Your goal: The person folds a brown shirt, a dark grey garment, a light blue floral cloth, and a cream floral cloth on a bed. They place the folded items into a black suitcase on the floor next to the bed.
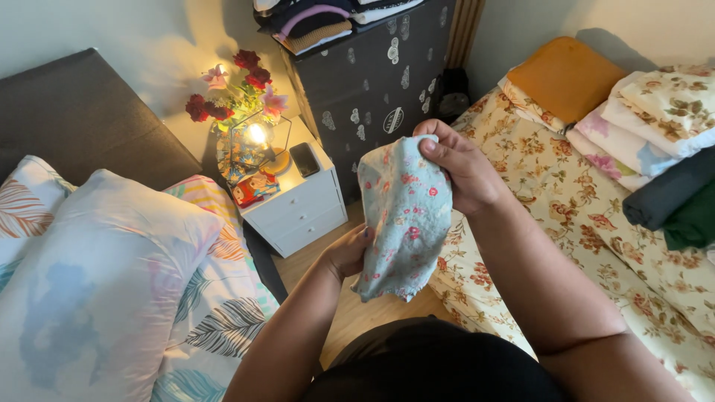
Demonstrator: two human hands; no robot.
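- We hold a small floral cloth (402, 219) up in front of us, between the two beds, so that it hangs free above the wood floor (350, 309).
- Our right hand (462, 171) pinches its top edge, thumb across the front and fingers closed behind — that grip carries the cloth's weight and lets it drape straight.
- Our left hand (346, 249) is closed on the lower left edge, partly hidden behind the fabric; it seems to steady or spread the cloth, though we cannot see the fingertips.
- To our left lies a bed with a large pale pillow (97, 283) and a leaf-print sheet (216, 313).
- To our right is a second bed under a floral cover (596, 223), with folded laundry (655, 119) stacked near its head and an orange pillow (566, 74) beyond — the pile sits within easy reach of the right arm.
- Further off, a white nightstand (298, 205) stands in the gap between the beds, bearing a lit lamp (257, 135), red flowers (223, 93) and a dark phone (304, 158).
- Beside it is a dark patterned dresser (372, 97) with more folded clothes (313, 22) on top.
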